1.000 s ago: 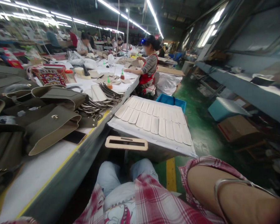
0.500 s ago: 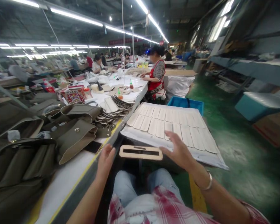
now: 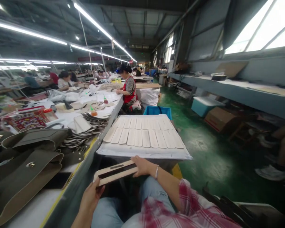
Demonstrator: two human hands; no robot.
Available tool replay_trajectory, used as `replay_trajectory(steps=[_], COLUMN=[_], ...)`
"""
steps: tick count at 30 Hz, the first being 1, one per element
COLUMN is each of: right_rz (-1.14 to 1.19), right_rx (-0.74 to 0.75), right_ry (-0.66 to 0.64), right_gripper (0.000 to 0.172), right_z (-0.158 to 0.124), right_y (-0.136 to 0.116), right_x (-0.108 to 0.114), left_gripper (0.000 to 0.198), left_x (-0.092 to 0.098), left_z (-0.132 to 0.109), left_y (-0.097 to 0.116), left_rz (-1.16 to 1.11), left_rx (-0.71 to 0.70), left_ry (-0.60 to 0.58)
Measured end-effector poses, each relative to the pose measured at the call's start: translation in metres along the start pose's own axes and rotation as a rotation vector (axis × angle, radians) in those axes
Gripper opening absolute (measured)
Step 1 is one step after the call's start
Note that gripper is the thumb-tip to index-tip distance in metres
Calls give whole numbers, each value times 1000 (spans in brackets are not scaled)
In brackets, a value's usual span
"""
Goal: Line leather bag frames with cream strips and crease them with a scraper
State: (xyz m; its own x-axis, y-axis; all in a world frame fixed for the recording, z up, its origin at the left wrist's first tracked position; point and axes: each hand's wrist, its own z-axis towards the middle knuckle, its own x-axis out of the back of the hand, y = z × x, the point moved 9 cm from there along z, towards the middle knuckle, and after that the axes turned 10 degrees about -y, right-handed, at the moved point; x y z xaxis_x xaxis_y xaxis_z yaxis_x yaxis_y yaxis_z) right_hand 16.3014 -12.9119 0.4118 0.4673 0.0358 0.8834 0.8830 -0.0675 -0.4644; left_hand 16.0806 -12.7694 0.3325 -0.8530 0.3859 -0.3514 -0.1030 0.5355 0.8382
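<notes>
White-covered desk [image 3: 144,152] beyond right hand [image 3: 142,166]; it and left hand [image 3: 91,192], free before, now grip beige, oblong, slotted panel [image 3: 118,177] between them: handling underway.

Dim workshop, bright strips overhead

Rows of white tube lights [image 3: 92,20] glow under a dark ceiling [image 3: 133,23], and the large window [image 3: 253,36] at upper right is blown out to plain white. Glare smears pale patches across the green floor [image 3: 219,164] — deep shadow fills the lower right corner. The slotted pale piece [image 3: 118,176] is softly lit and fairly clear. Wide-angle stretching distorts the outer edges; the far background is blurred.
</notes>
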Motion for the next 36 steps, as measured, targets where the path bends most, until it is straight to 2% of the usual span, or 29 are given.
replay_trajectory(steps=[4,8,13,16,20,23,26,29,31,33,36], right_rz=[-45,-50,-44,1,70,232,578,1047,1396,1720,1976], right_rx=[24,-41,-129,-135,-154,-157,-201,-471,-693,-844,-890], right_ry=[-83,-88,-58,-71,-109,-120,-19,117,225,428,815], right_gripper=[95,96,89,93,104,110,101,69,57,50,30], right_z=[7,8,3,-3,-2,-10,-31,-64,-88,-106,-117], right_y=[-11,-12,15,17,13,19,44,102,142,178,227], right_x=[-7,-13,-18,-18,-15,-12,-6,-26,-54,-77,-89], left_gripper=[7,5,18,26,35,42,44,38,38,38,26], left_x=[16,11,0,-3,6,18,35,43,30,9,-26], left_z=[-20,-31,-17,-15,-12,-3,26,81,125,165,210], left_y=[-8,-5,-1,-7,-11,-5,12,30,36,39,47], left_rz=[-90,-110,-129,-79,65,209,261,263,262,254,207], left_rx=[-29,-77,-71,-37,54,147,189,190,187,171,113], left_ry=[45,20,32,21,-49,-120,-99,9,14,36,71])
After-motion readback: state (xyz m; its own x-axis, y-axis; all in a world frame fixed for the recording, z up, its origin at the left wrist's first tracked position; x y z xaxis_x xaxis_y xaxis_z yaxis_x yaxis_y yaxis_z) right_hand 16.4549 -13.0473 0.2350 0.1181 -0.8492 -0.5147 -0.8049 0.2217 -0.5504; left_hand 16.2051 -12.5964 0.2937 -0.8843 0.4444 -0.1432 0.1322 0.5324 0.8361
